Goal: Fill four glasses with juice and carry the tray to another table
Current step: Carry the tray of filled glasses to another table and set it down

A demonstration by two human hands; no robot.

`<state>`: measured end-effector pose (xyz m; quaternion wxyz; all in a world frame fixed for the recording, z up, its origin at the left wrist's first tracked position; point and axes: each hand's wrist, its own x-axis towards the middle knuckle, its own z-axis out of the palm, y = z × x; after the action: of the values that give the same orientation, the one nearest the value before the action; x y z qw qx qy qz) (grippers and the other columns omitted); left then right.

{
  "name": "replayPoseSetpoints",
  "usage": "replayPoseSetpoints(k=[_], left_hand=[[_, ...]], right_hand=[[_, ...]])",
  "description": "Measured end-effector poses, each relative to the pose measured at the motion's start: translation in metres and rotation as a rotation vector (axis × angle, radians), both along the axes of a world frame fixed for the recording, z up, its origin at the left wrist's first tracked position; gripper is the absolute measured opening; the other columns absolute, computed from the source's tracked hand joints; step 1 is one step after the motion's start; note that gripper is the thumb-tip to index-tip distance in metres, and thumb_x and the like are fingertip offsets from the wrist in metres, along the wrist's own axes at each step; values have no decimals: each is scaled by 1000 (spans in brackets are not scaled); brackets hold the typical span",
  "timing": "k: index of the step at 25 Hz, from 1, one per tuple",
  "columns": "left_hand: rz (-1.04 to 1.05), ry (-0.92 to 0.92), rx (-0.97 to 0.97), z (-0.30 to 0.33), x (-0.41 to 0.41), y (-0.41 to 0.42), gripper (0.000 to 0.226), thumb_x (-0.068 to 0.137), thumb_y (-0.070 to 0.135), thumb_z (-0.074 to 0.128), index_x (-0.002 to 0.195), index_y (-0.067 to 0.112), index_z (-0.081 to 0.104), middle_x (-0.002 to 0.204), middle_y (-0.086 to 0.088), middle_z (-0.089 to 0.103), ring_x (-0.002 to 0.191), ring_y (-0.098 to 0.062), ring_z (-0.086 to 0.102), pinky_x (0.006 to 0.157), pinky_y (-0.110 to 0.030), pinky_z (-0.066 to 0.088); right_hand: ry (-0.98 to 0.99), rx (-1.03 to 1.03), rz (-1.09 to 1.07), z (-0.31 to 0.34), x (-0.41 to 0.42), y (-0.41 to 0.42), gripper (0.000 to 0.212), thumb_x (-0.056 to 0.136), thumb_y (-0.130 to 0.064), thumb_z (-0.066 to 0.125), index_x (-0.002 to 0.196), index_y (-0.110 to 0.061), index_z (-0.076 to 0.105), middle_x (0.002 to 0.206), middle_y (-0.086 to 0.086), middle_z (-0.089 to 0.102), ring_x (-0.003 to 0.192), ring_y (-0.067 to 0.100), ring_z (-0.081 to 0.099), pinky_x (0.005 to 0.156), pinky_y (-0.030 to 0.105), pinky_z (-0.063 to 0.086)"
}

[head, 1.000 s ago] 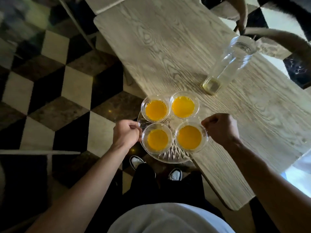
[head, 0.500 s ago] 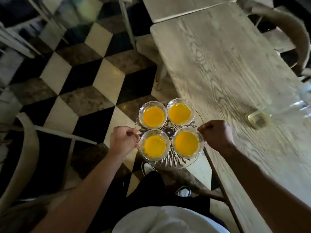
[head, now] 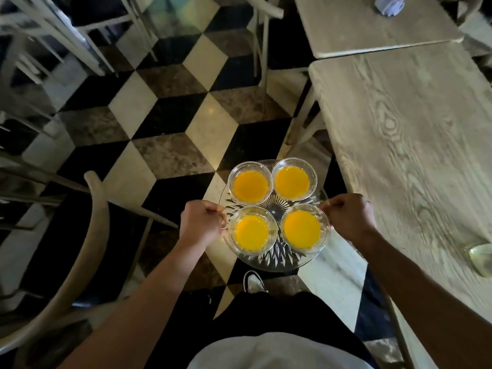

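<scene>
A round cut-glass tray (head: pixel 277 261) hangs in the air over the chequered floor, left of the wooden table (head: pixel 415 145). Several clear glasses of orange juice stand on it in a square: two at the far side (head: pixel 250 186) (head: pixel 292 182) and two at the near side (head: pixel 252 233) (head: pixel 302 229). My left hand (head: pixel 203 222) grips the tray's left rim. On the right rim my right hand (head: pixel 348 217) is closed in the same way. The tray looks level.
A second wooden table (head: pixel 372 25) adjoins the first at the top right, with a pale object (head: pixel 390 5) on it. The base of a glass bottle (head: pixel 482 258) lies at the right edge. A curved chair back (head: pixel 87 235) is at my left; more chairs stand at the far left.
The tray has left the table and moved left, out over the floor, held in both hands. The view has swung left, so the table and bottle slid toward the right edge.
</scene>
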<state>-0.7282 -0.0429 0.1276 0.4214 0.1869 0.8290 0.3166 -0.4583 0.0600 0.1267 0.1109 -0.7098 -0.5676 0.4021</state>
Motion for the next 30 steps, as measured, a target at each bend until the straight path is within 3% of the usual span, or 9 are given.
replayPoseSetpoints(k=[5, 10, 13, 15, 19, 24, 27, 30], left_hand=[[75, -29, 3, 5, -39, 16, 19, 92, -16, 61, 89, 0, 71, 82, -17, 72, 60, -19, 69, 44, -23, 58], [100, -4, -19, 3, -65, 40, 31, 91, -18, 58, 71, 4, 69, 75, -15, 71, 58, -20, 68, 50, -29, 62], [119, 5, -17, -2, -82, 57, 33, 89, -17, 58, 69, 5, 69, 74, -16, 73, 62, -23, 71, 63, -41, 66], [134, 14, -20, -5, -95, 72, 28, 88, -15, 60, 74, 5, 72, 79, -18, 76, 67, -28, 75, 69, -48, 67], [138, 73, -46, -3, -113, 114, 17, 91, -5, 69, 85, 9, 75, 86, -13, 79, 74, -28, 79, 51, -28, 63], [240, 84, -51, -3, -129, 170, 17, 87, -4, 75, 78, 10, 75, 73, -10, 78, 73, -30, 78, 73, -47, 67], [276, 42, -23, -3, -138, 206, 13, 85, -6, 77, 80, 6, 75, 62, -6, 76, 68, -29, 77, 70, -47, 67], [277, 49, -26, -10, -150, 236, 12, 86, -6, 75, 80, 5, 75, 67, -10, 76, 63, -26, 75, 66, -46, 68]], right_hand=[[33, -26, 20, 1, -43, 28, 12, 89, -8, 68, 86, -7, 81, 54, -9, 64, 33, -12, 54, 30, 2, 30], [69, -51, 71, 4, -75, 62, 14, 91, -3, 65, 91, -1, 79, 54, -7, 64, 35, -13, 54, 31, 2, 31], [99, -68, 96, 2, -95, 88, 13, 90, -2, 66, 90, 1, 79, 36, -15, 59, 33, -12, 53, 32, 2, 34], [106, -78, 112, -1, -110, 109, 13, 90, -1, 65, 88, 0, 78, 38, -24, 58, 34, -12, 53, 33, 2, 35], [112, -53, 156, -4, -131, 164, 19, 89, -2, 62, 87, -4, 80, 58, -9, 71, 39, -9, 59, 37, 5, 42], [105, -58, 218, -3, -153, 231, 14, 91, -6, 67, 86, -9, 79, 67, -2, 73, 41, -7, 62, 37, 8, 44], [88, -43, 240, 2, -166, 272, 14, 92, -6, 66, 89, -8, 79, 67, -6, 70, 42, -11, 61, 35, 5, 40], [85, -42, 236, 2, -175, 301, 14, 92, -4, 65, 88, -8, 78, 65, -6, 69, 40, -11, 60, 34, 5, 40]])
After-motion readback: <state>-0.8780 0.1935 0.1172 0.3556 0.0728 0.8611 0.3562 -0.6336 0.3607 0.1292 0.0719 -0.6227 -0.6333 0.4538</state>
